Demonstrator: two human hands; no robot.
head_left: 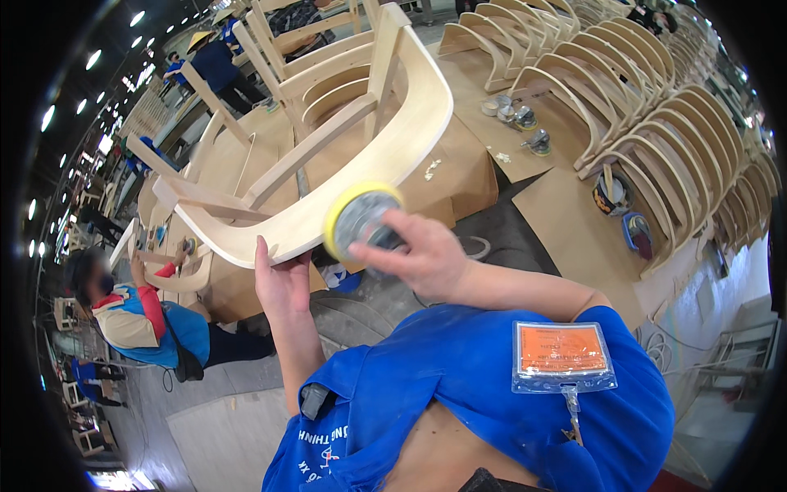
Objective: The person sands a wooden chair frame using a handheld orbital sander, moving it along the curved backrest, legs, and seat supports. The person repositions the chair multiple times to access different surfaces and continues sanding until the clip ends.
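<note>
A pale wooden chair frame (393, 156) with a wide curved panel lies tilted across the cardboard-covered work surface. My left hand (283, 279) grips the panel's near edge, thumb up along its face and fingers underneath. Closed round a palm sander (369, 220), my right hand (430, 256) holds it at the panel's near edge. The sander has a round yellow pad and a grey body, slightly smeared by motion. Its pad faces the wood; whether it touches cannot be made out.
Rows of curved wooden parts (664, 156) stand at the right. Several more sanders (525, 119) rest on brown cardboard (566, 238) beyond my right hand. A co-worker in a blue vest (143, 324) handles another frame at the left. Hoses (348, 316) run below the work surface.
</note>
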